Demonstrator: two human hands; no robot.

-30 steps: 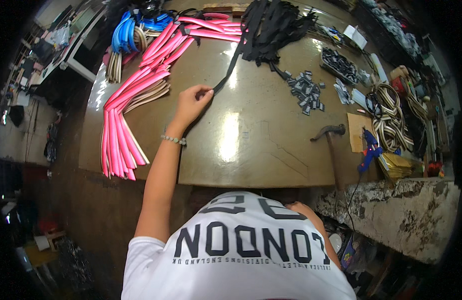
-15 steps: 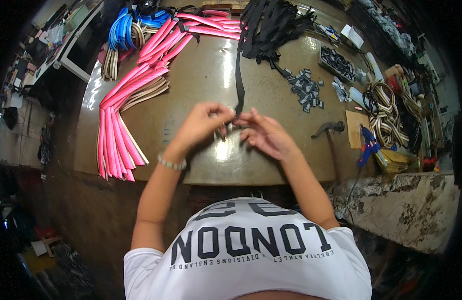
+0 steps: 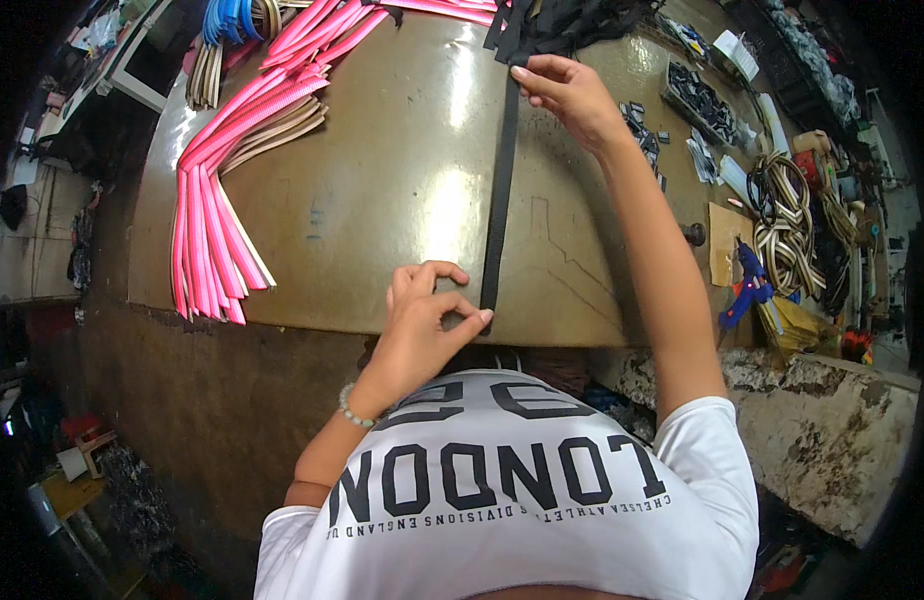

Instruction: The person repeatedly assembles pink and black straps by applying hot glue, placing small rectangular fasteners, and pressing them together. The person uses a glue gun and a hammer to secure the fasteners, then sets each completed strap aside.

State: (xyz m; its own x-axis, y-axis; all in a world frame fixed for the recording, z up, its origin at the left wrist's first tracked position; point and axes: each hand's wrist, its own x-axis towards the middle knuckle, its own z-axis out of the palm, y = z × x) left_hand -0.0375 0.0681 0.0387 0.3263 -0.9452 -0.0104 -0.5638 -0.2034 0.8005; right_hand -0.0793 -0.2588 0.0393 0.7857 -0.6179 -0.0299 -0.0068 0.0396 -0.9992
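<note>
Thumb and forefinger of my left hand [image 3: 422, 318] pinch the near end of a flat, matte black strap [image 3: 502, 190] at lower centre, while my right hand [image 3: 572, 95] pinches it farther up, at upper centre. If either light grip slipped, the limp band could, I judge, twist on the glossy tabletop [image 3: 372, 200] or snag in the tangled black pile [image 3: 577, 30] at the top; ribbed pink strips [image 3: 232, 145] fan out at left.

The left hand [image 3: 427, 318] is pinching a black strap [image 3: 501, 190] by the near edge of the table [image 3: 382, 180]; the right hand [image 3: 574, 98] is holding its far part. Pink strips [image 3: 210, 215] are lying at left.
</note>
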